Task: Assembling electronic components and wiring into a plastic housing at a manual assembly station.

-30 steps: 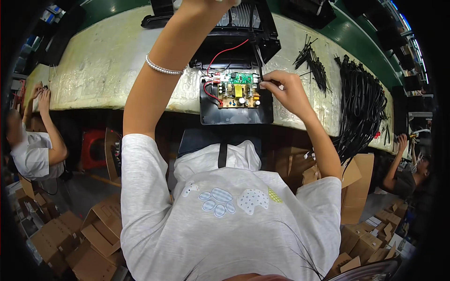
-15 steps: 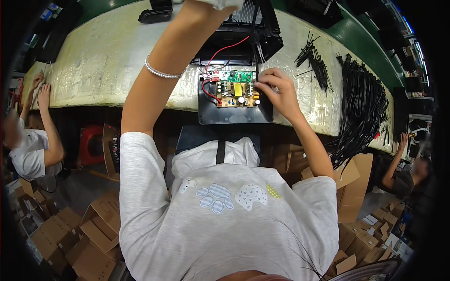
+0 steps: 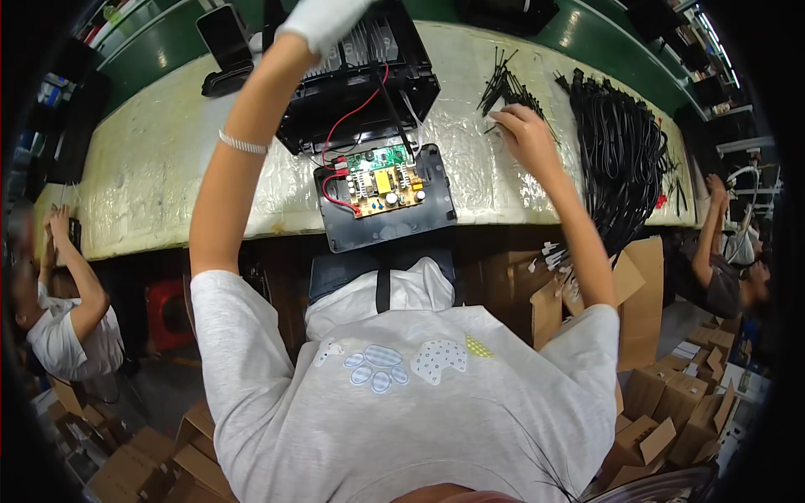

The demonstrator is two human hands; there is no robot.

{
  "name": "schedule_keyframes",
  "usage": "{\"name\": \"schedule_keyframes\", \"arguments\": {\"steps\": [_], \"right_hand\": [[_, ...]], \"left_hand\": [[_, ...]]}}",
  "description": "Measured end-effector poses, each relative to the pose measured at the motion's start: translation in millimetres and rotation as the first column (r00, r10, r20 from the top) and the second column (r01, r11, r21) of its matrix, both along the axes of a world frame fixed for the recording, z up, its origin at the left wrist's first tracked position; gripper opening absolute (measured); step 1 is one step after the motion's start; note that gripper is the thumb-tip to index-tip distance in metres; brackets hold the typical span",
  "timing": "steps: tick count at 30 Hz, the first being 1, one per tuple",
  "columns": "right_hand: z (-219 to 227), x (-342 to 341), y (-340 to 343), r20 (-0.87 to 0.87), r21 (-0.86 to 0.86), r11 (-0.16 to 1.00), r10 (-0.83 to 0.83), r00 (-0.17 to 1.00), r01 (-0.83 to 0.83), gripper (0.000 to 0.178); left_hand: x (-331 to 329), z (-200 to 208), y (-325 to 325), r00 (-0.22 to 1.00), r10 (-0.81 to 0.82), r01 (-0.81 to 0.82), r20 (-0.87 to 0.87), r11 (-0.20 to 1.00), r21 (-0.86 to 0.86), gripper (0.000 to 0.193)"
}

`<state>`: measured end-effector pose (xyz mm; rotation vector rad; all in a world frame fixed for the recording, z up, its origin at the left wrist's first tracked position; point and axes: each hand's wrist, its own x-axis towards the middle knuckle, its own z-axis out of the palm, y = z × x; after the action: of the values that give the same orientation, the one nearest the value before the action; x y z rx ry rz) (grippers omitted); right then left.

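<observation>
My left hand (image 3: 329,21), in a white glove, reaches over the black housing (image 3: 360,105); its fingers run out at the top edge. My bare right hand (image 3: 527,134) is at the pile of black cable ties (image 3: 511,88). Its thumb and fingers are pinched together, but I cannot make out what is between them. In front of the housing lies a black panel (image 3: 394,230) bearing a circuit board (image 3: 384,186). A red wire (image 3: 352,116) and dark leads run between board and housing. Metal fins show inside the housing.
A large bundle of black power cords (image 3: 620,151) hangs over the table's front edge at right. A black stand-like part (image 3: 226,54) is at the back left. Other people work at both ends. Cardboard boxes (image 3: 662,394) stand on the floor.
My right hand has left the circuit board and moved right to the cable ties. My left hand remains over the housing. The view has shifted, and the panel now appears turned.
</observation>
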<state>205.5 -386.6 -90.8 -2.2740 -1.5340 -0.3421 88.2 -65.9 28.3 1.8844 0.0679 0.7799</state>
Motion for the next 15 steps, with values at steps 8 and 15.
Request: {"name": "schedule_keyframes", "arguments": {"steps": [8, 15], "right_hand": [[18, 16, 17, 0.257, -0.249, 0.956, 0.223, 0.94, -0.158, 0.017], [4, -31, 61, -0.411, -0.051, 0.971, 0.194, 0.891, -0.235, 0.018]], "left_hand": [[-104, -77, -102, 0.982, 0.034, 0.02, -0.186, 0.959, 0.283, 0.016], [-86, -144, -70, 0.946, 0.118, 0.067, -0.301, 0.84, 0.538, 0.017]]}}
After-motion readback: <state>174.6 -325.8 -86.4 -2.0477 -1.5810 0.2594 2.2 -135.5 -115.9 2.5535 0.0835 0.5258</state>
